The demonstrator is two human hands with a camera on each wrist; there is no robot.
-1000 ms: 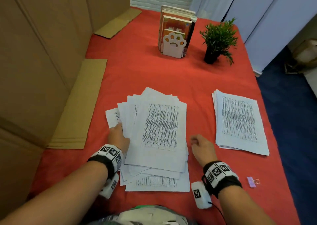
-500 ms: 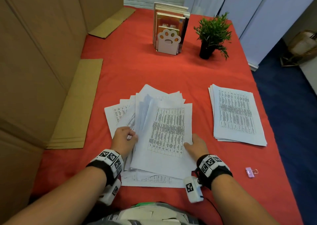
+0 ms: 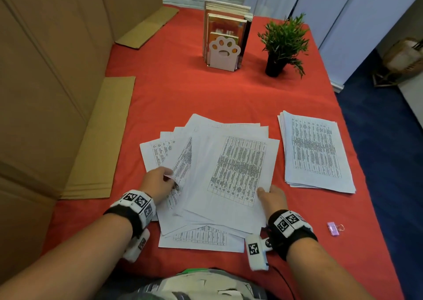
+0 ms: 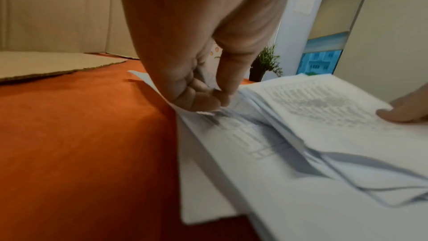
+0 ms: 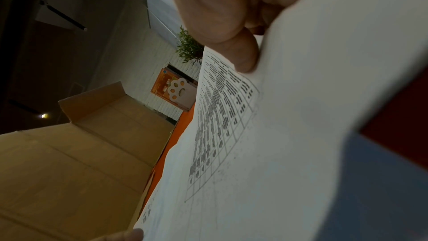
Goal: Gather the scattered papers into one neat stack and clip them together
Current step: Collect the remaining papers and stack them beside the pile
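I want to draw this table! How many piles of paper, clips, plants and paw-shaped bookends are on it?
Piles of paper: 2, the messy pile under both hands and the neat pile
Clips: 1, the purple clip
Plants: 1, the potted plant
Paw bookends: 1, the paw bookend
Total: 5

Far on the red tablecloth (image 3: 206, 94), books (image 3: 225, 27) stand behind a paw-shaped bookend (image 3: 224, 53); a potted plant (image 3: 282, 43) stands to their right; cardboard sheets (image 3: 98, 139) lie left.
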